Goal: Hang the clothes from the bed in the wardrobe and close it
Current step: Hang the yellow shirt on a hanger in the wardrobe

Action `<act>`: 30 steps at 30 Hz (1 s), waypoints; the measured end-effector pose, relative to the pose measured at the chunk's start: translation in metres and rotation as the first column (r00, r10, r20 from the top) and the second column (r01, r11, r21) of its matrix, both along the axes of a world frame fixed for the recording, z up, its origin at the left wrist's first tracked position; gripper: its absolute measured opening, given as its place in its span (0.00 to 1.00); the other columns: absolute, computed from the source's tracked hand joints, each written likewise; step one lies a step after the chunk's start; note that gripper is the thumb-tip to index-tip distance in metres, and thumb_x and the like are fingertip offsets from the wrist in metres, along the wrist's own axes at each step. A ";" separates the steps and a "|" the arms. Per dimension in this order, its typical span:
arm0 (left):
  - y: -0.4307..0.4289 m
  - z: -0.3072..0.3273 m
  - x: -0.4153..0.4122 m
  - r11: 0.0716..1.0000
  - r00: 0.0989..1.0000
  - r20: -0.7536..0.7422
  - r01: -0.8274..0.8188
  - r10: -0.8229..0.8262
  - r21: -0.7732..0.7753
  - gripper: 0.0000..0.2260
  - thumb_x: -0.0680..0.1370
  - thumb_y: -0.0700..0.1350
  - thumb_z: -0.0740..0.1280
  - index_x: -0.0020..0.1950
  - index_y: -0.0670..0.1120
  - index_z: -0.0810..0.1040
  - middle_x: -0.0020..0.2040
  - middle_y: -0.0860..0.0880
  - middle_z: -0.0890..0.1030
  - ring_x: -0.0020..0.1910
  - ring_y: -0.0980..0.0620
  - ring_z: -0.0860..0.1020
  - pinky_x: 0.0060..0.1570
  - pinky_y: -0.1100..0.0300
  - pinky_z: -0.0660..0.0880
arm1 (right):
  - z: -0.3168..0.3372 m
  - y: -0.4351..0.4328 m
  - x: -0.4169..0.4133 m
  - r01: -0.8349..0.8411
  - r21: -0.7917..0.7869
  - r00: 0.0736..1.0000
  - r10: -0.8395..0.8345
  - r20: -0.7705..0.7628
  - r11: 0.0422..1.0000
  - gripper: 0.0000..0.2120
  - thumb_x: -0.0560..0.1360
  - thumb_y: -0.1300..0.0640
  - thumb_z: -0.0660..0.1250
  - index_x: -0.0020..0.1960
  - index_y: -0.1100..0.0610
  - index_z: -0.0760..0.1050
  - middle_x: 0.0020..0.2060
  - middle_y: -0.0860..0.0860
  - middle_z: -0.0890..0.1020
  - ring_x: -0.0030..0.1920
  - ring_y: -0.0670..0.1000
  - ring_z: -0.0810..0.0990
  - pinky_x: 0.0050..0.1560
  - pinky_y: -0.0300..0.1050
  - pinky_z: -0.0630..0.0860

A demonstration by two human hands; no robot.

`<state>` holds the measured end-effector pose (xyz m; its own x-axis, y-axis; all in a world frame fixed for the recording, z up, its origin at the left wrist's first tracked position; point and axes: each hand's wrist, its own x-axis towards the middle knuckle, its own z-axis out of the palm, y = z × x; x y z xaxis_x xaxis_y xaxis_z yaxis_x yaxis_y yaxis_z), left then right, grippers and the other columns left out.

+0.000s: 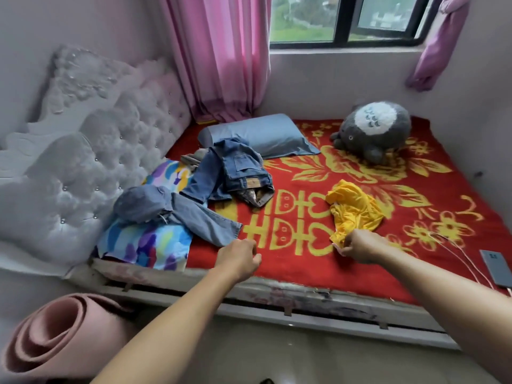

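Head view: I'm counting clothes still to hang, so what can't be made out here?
Wardrobe: outside the head view entirely.
Left hand: fingers curl under, hidden by its back; grip on the denim jacket unclear.
Grey cloth: mostly buried under the jeans; kind untellable.

Right hand [360, 243] pinches the yellow garment [353, 209] near the bed [318, 273] front edge; left hand [239, 259] hovers curled beside jeans [221, 173].
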<state>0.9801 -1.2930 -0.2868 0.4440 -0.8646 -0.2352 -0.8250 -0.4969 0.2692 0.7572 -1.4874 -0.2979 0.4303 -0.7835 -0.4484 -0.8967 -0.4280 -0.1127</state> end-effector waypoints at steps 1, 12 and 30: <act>-0.018 -0.006 0.005 1.000 1.000 -0.018 0.017 -0.016 0.018 0.12 0.78 0.53 0.61 0.53 0.48 0.77 0.53 0.48 0.80 0.51 0.46 0.77 0.48 0.54 0.73 | -0.004 -0.017 0.000 0.029 -0.005 0.999 -0.029 -0.023 1.000 0.11 0.75 0.43 0.66 0.44 0.51 0.78 0.44 0.50 0.81 0.45 0.54 0.79 0.40 0.44 0.72; -0.169 -0.090 0.020 0.985 0.993 -0.117 0.050 -0.031 0.164 0.12 0.78 0.52 0.60 0.55 0.48 0.77 0.52 0.46 0.80 0.51 0.43 0.77 0.48 0.52 0.74 | -0.104 -0.170 0.006 0.065 0.055 0.986 -0.055 -0.158 0.996 0.13 0.75 0.46 0.65 0.55 0.51 0.78 0.53 0.54 0.82 0.53 0.57 0.80 0.45 0.47 0.75; -0.277 -0.262 -0.053 0.852 0.864 -0.242 -0.320 0.442 0.414 0.08 0.79 0.49 0.61 0.53 0.50 0.78 0.47 0.51 0.82 0.48 0.48 0.78 0.41 0.56 0.69 | -0.355 -0.322 0.023 -0.171 0.214 0.976 0.196 -0.098 0.962 0.11 0.76 0.56 0.61 0.55 0.51 0.78 0.53 0.55 0.79 0.56 0.59 0.76 0.47 0.50 0.72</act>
